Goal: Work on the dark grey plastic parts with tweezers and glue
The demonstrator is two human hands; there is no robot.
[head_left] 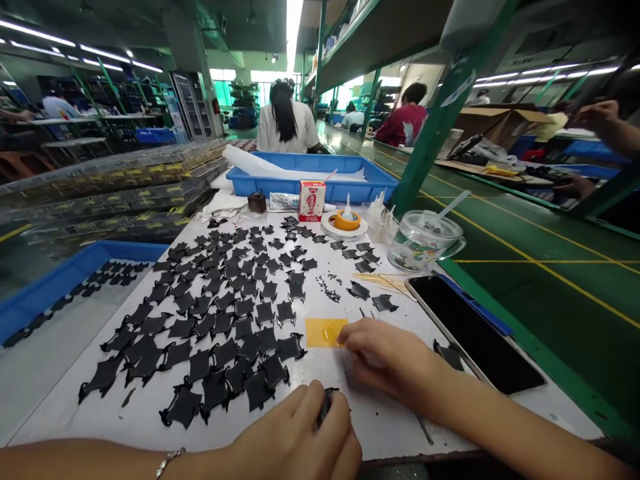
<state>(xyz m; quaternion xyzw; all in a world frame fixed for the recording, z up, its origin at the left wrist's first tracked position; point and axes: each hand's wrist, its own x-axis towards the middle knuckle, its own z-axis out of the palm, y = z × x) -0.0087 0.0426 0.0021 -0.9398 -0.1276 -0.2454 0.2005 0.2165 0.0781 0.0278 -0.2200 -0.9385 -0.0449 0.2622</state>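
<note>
My left hand (295, 430) rests at the bottom of the view, its fingers closed around a black rubber-like cut piece (325, 407). My right hand (385, 357) has its pinched fingertips at the edge of a yellow square pad (320, 333) with a shiny glue blob on it. Whether those fingers hold something thin is hidden. Several black cut pieces (235, 313) lie spread over the white work table (360, 420) to the left of and beyond both hands. A thin metal tool (425, 430) lies just below my right wrist.
A smartphone (475, 333) lies right of my right hand, beside a glass mug (425, 240), bamboo sticks (385, 283) and an orange tape roll (347, 220). Blue trays (310, 177) stand beyond the table, with a blue crate (75, 287) left. Co-workers (287, 120) sit farther off.
</note>
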